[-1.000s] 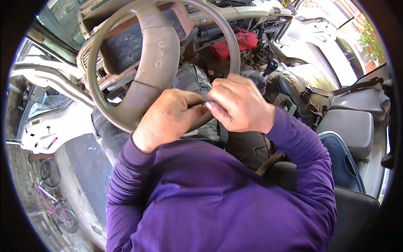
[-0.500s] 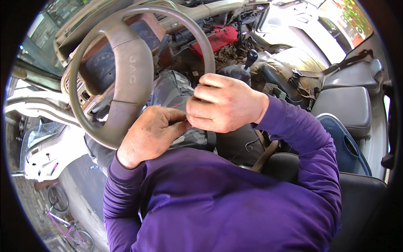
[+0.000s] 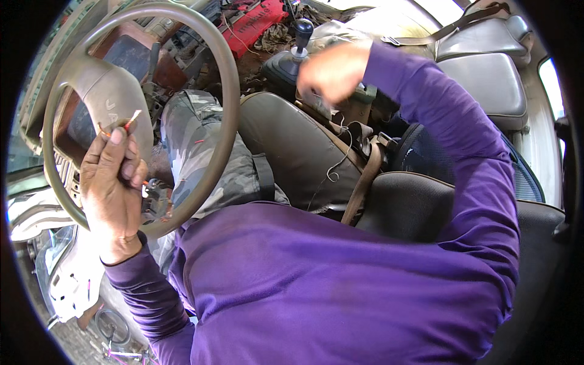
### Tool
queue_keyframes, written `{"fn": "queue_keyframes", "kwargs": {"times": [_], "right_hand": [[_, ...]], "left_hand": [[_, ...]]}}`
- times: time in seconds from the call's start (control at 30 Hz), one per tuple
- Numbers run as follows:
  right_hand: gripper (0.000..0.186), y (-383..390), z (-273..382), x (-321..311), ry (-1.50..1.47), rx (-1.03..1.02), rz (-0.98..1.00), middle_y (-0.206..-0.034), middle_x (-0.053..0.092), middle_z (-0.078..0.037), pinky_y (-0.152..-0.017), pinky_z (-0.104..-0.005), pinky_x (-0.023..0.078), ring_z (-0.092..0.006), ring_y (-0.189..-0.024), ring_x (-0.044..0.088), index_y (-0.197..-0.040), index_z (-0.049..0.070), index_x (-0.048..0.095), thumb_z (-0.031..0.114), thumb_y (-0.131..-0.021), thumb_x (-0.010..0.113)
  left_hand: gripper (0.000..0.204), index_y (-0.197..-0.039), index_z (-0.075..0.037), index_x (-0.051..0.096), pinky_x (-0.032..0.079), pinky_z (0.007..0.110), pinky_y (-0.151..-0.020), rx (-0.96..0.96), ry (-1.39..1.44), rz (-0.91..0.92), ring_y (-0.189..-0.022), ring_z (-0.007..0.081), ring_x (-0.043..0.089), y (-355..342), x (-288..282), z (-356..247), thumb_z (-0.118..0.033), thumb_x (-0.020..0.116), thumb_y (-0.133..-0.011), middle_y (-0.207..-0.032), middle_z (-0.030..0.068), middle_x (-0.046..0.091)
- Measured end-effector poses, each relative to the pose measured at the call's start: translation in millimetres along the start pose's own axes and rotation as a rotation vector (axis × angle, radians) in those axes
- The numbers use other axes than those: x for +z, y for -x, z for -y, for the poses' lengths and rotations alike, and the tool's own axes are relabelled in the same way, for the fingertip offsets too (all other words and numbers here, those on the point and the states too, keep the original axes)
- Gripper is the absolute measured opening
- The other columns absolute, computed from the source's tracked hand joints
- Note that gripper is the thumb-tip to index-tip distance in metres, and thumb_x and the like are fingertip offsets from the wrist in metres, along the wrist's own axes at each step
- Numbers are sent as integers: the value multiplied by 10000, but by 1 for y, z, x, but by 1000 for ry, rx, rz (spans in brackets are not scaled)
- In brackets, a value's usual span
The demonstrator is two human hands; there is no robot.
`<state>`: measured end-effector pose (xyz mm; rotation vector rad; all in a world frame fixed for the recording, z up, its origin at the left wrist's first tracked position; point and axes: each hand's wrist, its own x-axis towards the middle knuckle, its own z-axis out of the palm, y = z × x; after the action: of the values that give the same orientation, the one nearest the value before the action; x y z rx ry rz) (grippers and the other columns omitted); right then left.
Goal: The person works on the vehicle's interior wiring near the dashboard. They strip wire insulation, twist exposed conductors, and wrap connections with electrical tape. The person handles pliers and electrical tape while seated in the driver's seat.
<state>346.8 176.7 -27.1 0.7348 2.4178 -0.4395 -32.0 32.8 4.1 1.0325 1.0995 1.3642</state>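
My left hand [image 3: 111,185] is raised over the left side of the steering wheel [image 3: 229,91], palm up. Its thumb and fingers pinch a thin orange wire [image 3: 129,123] with a pale, frayed end. A small dark part [image 3: 157,201] with a bit of orange at its edge shows beside the palm; whether it hangs from the wire I cannot tell. My right hand [image 3: 336,72] is off to the right beside the black-knobbed gear lever [image 3: 302,38]. Motion smears its fingers, so what they hold, if anything, cannot be made out.
A red bag-like item [image 3: 255,25] lies in the opened-up dashboard area among loose wires. A brown seat belt [image 3: 365,188] and a curled pale wire [image 3: 333,173] lie by my seat. Grey seats [image 3: 483,85] stand to the right. A bicycle [image 3: 114,326] is outside at lower left.
My hands, together in front of me before, have parted. The left went left and turned palm up with the wire; the right moved toward the gear lever. The view has shifted right.
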Motion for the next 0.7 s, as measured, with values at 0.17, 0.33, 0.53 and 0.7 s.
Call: {"fn": "queue_keyframes", "kwargs": {"times": [0.17,0.33,0.53,0.7], "right_hand": [[621,-43,23,102,-171,-364,306,-1282,754,-224,-1016,-508,556,-375,-1245,702,-1391,61,715,158,-789,833],[393,-43,63,141,-42,-332,248,-1133,791,-230,-959,-516,590,-412,-1123,746,-1176,41,794,181,-809,802],[286,-56,92,156,119,-222,56,-1056,783,-199,-923,-522,582,-421,-1061,742,-1050,29,781,185,-810,762],[312,-43,30,68,-244,-385,144,-978,749,-247,-864,-501,581,-399,-947,737,-1047,-7,757,206,-818,766]], "left_hand": [[298,-1344,58,655,393,216,-640,-69,144,41,-765,72,458,-19,-21,3,-142,615,-1126,-972,39,621],[310,-1357,59,644,376,216,-626,-54,156,68,-745,71,434,-21,-35,1,-140,631,-1119,-963,26,595],[252,-1282,39,669,365,229,-616,-15,176,61,-723,74,417,-13,-41,-1,-140,656,-1106,-941,16,576],[253,-1292,29,665,369,228,-610,6,200,37,-710,75,423,-7,-48,1,-140,656,-1104,-946,17,577]]}}
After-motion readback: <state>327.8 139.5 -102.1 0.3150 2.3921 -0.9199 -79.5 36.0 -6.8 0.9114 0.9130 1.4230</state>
